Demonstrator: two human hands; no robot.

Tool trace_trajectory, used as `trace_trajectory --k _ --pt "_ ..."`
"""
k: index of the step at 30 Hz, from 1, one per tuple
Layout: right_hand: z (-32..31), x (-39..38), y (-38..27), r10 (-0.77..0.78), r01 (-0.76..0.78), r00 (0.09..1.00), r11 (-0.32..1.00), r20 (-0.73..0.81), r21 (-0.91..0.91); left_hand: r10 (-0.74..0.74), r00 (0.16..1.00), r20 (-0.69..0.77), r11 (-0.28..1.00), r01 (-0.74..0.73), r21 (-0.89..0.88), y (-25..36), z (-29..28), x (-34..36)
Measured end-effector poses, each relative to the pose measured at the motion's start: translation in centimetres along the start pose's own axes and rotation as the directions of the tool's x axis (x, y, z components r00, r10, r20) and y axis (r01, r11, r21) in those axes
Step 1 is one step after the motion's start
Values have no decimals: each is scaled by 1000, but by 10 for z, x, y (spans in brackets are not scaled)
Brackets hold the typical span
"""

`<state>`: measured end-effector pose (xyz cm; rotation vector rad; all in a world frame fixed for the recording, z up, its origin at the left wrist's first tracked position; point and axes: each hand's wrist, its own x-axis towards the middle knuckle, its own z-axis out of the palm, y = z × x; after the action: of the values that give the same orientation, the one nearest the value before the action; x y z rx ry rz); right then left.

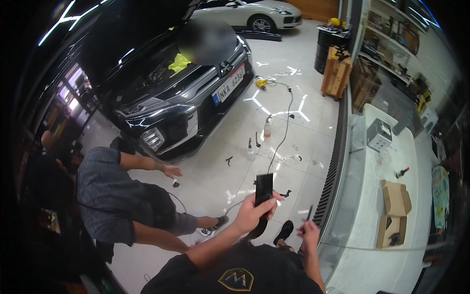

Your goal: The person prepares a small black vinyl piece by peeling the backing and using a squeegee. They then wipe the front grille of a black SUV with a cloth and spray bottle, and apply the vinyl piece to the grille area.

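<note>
Head view, sole view supplied. Held upright in the left hand (254,213), fingers closed and thumb laid across its face: a flat, squared-off black strip (265,184), well above the floor. Held in the right hand (309,233), fingers pinched together: a slim, dark, pen-like stick (310,211), pointing upward, apart from the strip. Cannot tell its exact kind.

Judged under way, not complete: irregular black scraps (229,160) already scattered across the glossy, pale-tiled floor (313,147); strip in hand, not fixed to anything visible. Cannot tell how many pieces remain.

Noted as to materials and shapes: strip smooth and sheet-like, straight along its top edge; scraps narrow, some curled. Standing among them, a see-through spray bottle with a reddish base (267,128) and, nearby, a smaller clear bottle (250,148). Farther off, a yellow corded tool (261,84), beside a polished black car with bright metallic trim (181,115), bonnet raised. To the right, on a long, smooth white surface (364,230), an open brown cardboard box (402,198). To the left, bending, a co-worker in a mottled grey shirt (100,181).
</note>
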<state>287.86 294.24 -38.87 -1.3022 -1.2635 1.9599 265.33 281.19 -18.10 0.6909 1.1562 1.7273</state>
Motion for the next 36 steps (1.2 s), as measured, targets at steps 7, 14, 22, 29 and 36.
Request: trace_trajectory --k 7,14,22,29,36 --pt "-26 173 -157 -169 164 983 983 68 85 119 981 -152 985 -98 139 24 18 78" --pt "26 241 -200 -62 55 980 997 187 46 73 940 -333 997 -65 33 15 -4 155" --pt "105 326 -203 162 -153 939 987 304 -53 60 951 -303 997 -72 -28 24 -68 272" --pt "193 408 -264 86 -24 893 989 443 -144 93 933 -347 995 -97 5 61 -133 359" --pt "314 438 -332 109 4 633 990 767 -144 89 742 -664 996 -87 36 71 -191 416"
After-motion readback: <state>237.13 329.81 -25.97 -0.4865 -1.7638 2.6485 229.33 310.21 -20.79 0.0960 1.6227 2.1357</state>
